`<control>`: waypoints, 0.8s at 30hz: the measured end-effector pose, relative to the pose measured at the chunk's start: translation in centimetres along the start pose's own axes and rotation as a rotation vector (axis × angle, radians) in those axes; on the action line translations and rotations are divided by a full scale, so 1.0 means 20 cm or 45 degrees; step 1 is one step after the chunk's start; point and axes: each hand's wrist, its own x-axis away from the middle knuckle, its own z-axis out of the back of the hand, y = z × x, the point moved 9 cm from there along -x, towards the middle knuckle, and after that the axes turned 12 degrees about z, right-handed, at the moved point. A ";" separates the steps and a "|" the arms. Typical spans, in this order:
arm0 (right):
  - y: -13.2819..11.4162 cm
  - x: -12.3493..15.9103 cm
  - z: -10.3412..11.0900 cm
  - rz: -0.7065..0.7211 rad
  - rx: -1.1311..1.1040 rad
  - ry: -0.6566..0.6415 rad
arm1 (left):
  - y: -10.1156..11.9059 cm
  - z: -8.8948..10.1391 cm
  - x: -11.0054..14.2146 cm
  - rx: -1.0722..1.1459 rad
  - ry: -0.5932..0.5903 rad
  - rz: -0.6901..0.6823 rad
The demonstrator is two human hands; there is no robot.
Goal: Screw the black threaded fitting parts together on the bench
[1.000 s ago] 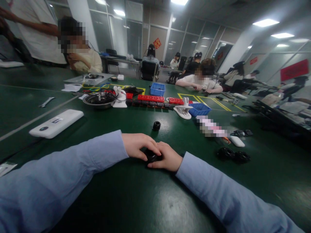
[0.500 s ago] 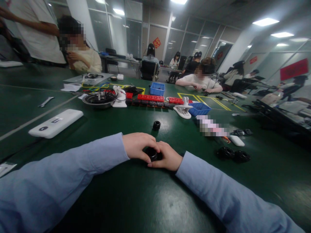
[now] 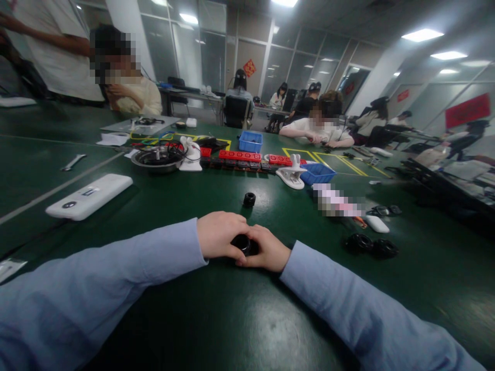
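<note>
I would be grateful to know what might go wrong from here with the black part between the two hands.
The left hand and right hand hide much of the black part, so a poor grip could go unnoticed.

The small black part sits just beyond the hands, so a forward slip might bump it.

Two more black parts lie near the right sleeve; an outward sweep might push them.

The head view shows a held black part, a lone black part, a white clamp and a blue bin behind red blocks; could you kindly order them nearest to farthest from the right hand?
From the right hand:
1. Held black part: in its grasp.
2. Lone black part: ahead.
3. White clamp: further ahead, rightward.
4. Blue bin: behind the red blocks.
</note>
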 end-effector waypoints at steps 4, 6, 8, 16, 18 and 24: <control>-0.01 0.00 0.00 0.026 -0.003 -0.005 | 0.02 0.01 0.02 -0.160 0.016 0.188; -0.01 -0.01 0.01 0.026 -0.003 -0.007 | 0.04 0.02 0.03 -0.234 0.029 0.279; -0.01 -0.01 0.01 0.014 0.007 -0.011 | 0.05 0.02 0.04 -0.281 0.054 0.325; 0.00 -0.01 -0.01 -0.024 0.058 -0.031 | 0.06 0.00 0.02 -0.343 0.196 0.295; 0.00 -0.01 -0.01 -0.030 0.078 -0.035 | 0.05 0.00 0.01 -0.333 0.217 0.287; 0.00 0.00 0.00 -0.005 0.093 -0.020 | 0.00 0.00 0.00 -0.276 0.208 0.229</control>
